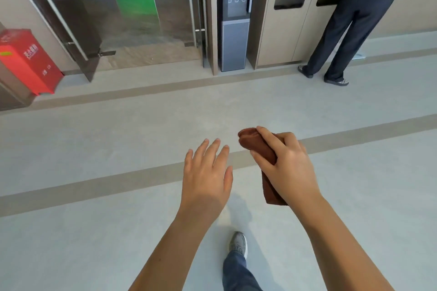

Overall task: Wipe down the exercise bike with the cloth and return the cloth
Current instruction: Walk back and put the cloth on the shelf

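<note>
A folded brown cloth (251, 141) is gripped in my right hand (287, 165), fingers and thumb wrapped around it, held out over the grey floor. One end of the cloth sticks out past my fingers, the other hangs below my palm. My left hand (207, 172) hovers beside it, palm down, fingers straight and spread, holding nothing. No exercise bike appears in view.
A person (354, 19) stands at the far right by a cabinet with two bin openings (289, 0). A water dispenser (234, 19) stands in a niche, glass doors (132, 7) to its left, a red box (26, 59) far left. My foot (238, 243) steps on grey floor.
</note>
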Demonstrator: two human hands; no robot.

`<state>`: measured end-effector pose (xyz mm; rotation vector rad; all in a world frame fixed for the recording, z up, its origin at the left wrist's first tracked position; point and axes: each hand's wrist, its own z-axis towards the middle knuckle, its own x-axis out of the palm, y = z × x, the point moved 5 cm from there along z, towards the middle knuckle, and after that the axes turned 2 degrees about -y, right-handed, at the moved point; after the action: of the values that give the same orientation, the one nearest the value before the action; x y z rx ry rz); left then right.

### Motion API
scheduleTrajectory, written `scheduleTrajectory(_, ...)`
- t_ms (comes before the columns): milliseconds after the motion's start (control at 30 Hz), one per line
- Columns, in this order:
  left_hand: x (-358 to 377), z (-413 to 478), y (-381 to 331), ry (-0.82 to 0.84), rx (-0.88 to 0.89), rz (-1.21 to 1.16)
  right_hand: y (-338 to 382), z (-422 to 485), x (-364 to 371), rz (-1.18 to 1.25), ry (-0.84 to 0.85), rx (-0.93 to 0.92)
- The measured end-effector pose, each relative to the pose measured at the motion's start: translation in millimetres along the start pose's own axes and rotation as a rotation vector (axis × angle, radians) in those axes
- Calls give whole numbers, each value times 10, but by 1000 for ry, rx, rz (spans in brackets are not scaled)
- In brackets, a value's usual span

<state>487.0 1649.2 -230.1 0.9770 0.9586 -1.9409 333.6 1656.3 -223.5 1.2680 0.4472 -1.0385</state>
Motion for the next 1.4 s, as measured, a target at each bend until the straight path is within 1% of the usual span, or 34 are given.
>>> scheduleTrajectory(100,255,770,58,-18,63,-5,-143,755,137,27,-4,18)
scheduleTrajectory(200,465,1477,141,9,92,-2,-207,1448,231,26,-5,9)
scheduleTrajectory(333,748,2235,365,48,37,1,-292,2239,399,2,-21,9)
scheduleTrajectory(433,954,2657,570,50,37,-3,-333,2714,580,-2,-28,4)
scheduleTrajectory(667,1518,3832,1344,87,-16,19,-338,3963,1258,-31,-45,16)
scheduleTrajectory(767,1676,4443,1737,106,-13,-18,-194,4605,1562,-44,-40,17)
scheduleTrajectory(967,1793,5664,2399,59,52,-57,247,5912,2037,-58,-47,-15)
scheduleTrajectory(1033,1920,5977,2600,104,22,-76,267,6241,2195,-48,-39,-6)
scheduleTrajectory(1100,2076,6223,2776,150,-7,-87,184,6514,2315,-27,-35,40)
scheduleTrajectory(1200,2288,6583,2935,172,6,-93,-2,6886,2427,-31,-36,101)
scheduleTrajectory(1300,2530,7021,2956,180,17,-85,-175,7326,2519,-43,-52,116)
scheduleTrajectory(1400,2785,7541,2898,151,61,-75,-349,7831,2613,-60,-66,101)
